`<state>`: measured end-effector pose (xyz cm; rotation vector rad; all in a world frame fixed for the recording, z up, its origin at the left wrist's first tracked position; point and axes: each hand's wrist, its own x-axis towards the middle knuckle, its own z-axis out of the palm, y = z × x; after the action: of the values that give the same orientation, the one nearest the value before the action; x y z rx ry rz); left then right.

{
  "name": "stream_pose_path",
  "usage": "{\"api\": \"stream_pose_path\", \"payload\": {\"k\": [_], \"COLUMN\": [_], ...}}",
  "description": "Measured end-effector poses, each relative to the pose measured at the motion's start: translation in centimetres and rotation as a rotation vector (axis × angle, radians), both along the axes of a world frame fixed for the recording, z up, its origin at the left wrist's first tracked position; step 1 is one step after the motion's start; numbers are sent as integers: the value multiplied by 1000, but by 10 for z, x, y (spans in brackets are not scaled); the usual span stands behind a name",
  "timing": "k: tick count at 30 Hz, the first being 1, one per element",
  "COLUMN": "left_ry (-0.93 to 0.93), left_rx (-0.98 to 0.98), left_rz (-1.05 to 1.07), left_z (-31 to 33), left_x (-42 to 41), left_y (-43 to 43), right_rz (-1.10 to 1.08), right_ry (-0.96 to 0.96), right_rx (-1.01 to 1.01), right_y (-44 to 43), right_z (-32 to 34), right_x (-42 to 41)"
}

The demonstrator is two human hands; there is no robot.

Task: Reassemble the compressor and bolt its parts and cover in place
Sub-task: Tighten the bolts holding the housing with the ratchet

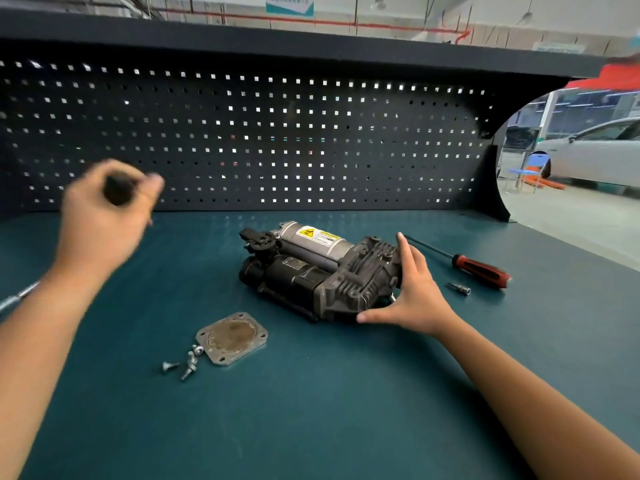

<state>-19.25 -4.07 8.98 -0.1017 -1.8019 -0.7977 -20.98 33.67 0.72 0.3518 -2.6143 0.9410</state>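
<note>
The surface point(346, 410) is teal; the pegboard point(242, 140) is dark grey, patterned with square holes. The compressor point(311, 271) is black and grey with a yellow-and-white label point(317, 234). The cover point(232, 337) is grey with a rusty-brown centre, and the screwdriver point(481, 266) is red and black.

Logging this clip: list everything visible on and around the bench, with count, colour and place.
compressor: one, black and grey with a silver cylinder, middle of the bench
cover plate: one, grey with a brownish disc, flat, near-left of the compressor
bolts: about four, silver, loose by the plate's left corner
screwdriver: one, red and black handle, right of the compressor
small bit: one, silver, in front of the screwdriver
bench mat: one, teal, under everything
pegboard: one, dark, behind the bench
car: one, white, far right background
left hand: one, raised, blurred, grips a dark object
right hand: one, fingers straight against the compressor's finned end
</note>
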Motion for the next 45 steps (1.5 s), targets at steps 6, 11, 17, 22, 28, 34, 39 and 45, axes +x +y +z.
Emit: {"api": "stream_pose_path", "payload": {"k": [6, 11, 17, 22, 28, 34, 39, 45], "left_ry": [-504, -794, -1022, -1122, -822, -795, -563, -595], "left_rx": [-127, -182, -333, -408, -304, -760, -822, -839], "left_rz": [171, 180, 166, 169, -17, -83, 39, -79], "left_z": [-55, -79, -89, -90, -51, -77, -89, -82], "left_x": [-10, -24, -32, -32, -2, 33, 24, 16], "left_y": [7, -3, -15, -14, 50, 161, 150, 125], "right_rz": [-14, 79, 115, 50, -30, -211, -254, -271], "right_ry": [8, -51, -162, -122, -69, -41, -27, -17], "right_rx": [11, -123, -424, -411, -438, -356, -281, -286], "right_y": [-1, 2, 22, 19, 14, 10, 5, -2], "right_z": [0, -2, 1, -5, 3, 15, 23, 25], "right_x": [1, -2, -7, -14, -21, -15, -1, 34]}}
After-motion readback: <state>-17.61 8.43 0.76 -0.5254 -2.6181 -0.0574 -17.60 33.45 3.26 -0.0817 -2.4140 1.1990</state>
